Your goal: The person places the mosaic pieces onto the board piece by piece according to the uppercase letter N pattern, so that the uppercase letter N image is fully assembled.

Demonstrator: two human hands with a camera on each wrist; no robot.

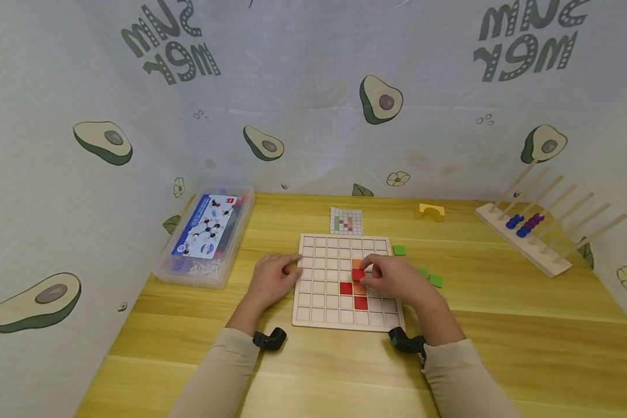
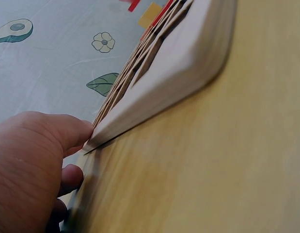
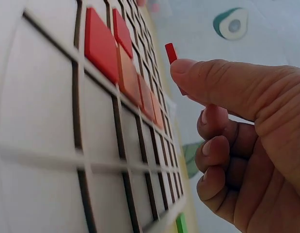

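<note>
A pale wooden grid board lies flat on the table. Between the thumb and forefinger of my right hand is a small red square tile, held above the board. The right wrist view shows this red tile edge-on and clear of the grid, the other fingers curled in. Beneath it, orange tiles form a column in the board, with one red tile at their left and another red tile below. My left hand touches the board's left edge with thumb and forefinger.
A printed pattern card lies behind the board. Green tiles are at its right. A clear lidded box stands left, a yellow arch block at the back, a peg rack with beads at far right.
</note>
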